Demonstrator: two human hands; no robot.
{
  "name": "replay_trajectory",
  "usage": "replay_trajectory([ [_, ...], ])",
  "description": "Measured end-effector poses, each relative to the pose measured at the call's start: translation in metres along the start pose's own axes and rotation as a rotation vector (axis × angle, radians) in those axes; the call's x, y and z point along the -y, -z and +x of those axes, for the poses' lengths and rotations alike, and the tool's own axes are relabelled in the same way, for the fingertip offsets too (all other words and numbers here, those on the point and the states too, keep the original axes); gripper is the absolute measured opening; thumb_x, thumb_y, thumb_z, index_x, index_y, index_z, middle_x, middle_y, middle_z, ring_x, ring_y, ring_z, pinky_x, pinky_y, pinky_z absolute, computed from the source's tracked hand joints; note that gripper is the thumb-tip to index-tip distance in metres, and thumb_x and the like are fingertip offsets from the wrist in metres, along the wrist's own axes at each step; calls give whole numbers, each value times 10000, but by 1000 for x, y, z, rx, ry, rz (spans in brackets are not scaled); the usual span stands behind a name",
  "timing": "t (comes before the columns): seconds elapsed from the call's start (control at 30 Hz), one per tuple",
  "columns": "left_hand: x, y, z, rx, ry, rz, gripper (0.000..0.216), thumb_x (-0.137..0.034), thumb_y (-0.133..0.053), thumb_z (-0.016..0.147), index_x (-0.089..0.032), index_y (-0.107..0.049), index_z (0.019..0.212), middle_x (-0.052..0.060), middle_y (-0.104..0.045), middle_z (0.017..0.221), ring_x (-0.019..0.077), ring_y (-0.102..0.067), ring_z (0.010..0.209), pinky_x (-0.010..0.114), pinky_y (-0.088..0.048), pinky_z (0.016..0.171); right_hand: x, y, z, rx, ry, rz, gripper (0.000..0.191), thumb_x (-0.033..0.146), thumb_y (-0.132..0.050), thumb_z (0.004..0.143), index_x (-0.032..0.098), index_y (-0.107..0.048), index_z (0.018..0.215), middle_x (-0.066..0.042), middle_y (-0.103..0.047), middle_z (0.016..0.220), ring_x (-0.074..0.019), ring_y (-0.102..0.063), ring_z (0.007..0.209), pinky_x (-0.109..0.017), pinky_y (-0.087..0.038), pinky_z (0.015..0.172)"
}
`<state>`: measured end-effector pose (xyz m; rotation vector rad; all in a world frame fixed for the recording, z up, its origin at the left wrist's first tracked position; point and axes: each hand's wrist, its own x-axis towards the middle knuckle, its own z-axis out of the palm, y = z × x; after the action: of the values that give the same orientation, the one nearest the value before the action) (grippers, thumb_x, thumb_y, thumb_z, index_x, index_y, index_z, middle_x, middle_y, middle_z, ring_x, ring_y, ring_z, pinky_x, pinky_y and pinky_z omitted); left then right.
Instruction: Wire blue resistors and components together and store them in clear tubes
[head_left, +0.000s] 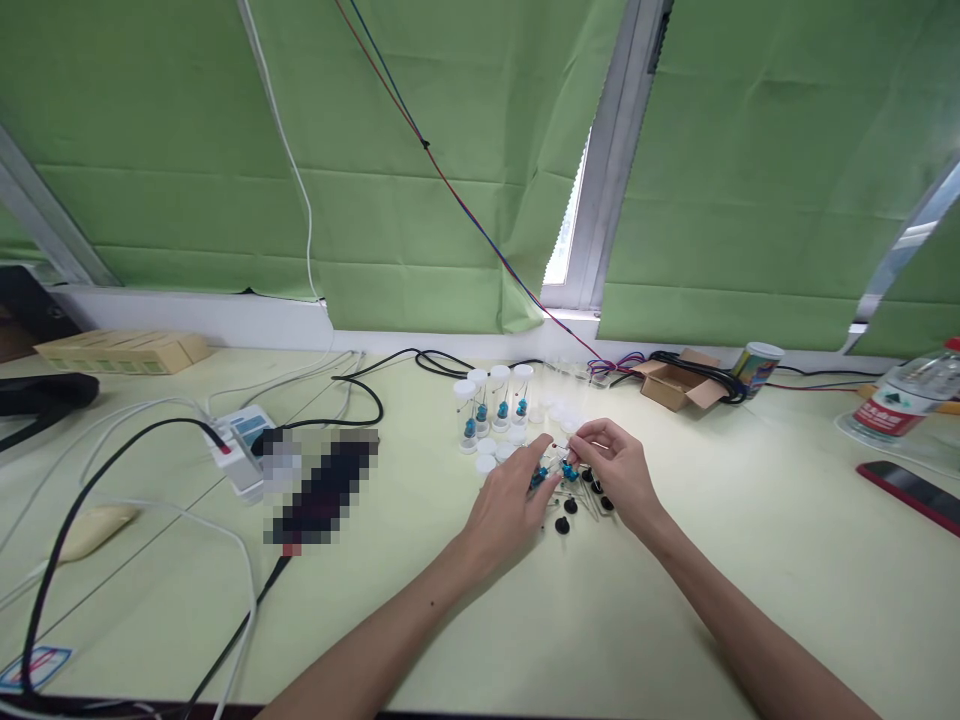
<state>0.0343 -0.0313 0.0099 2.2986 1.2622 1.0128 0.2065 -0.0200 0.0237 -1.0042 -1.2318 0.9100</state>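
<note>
Blue pieces (470, 428) sit in vials (523, 388); left hand (516, 490) and right hand (619, 470) pinch an indistinct item (558, 463).

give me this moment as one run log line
left hand: at small blue parts; right hand: fingertips beside them; grips: unclear; beyond: four upright white-capped transparent tubes; near side: round black pieces

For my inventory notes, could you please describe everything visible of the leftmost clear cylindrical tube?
The clear, plastic-looking cylindrical tube stands upright on the pale table, its round white cap on. A small blue part sits low inside; finer details are unclear. The left hand is nearest, not touching it.
</note>
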Motion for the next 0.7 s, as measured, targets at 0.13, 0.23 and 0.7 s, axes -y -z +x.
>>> replay_trajectory([
  [0.13,2,-2,0,10,-48,16,386,-376,-392,974,-284,-423,1348,32,-611,972,168,-568,778,270,-434,659,0,0,0,0,-1,-5,322,446,-770,719,193,-578,770,-3,-627,667,-157,-611,591,-309,-515,629],
  [0.23,2,-2,0,19,-68,21,361,-361,-380,978,-267,-443,1321,34,-599,960,168,-552,770,274,-434,673,0,-1,0,4,-4,3,325,442,-775,715,193,-573,772,1,-619,659,-155,-608,587,-308,-514,626],
  [0.7,3,-2,0,17,-77,25,324,-348,-390,978,-256,-449,1283,33,-591,957,168,-542,780,271,-427,663,-3,0,-1,21,-3,-3,293,396,-767,734,193,-560,780,6,-615,667,-145,-598,587,-295,-501,628],
])
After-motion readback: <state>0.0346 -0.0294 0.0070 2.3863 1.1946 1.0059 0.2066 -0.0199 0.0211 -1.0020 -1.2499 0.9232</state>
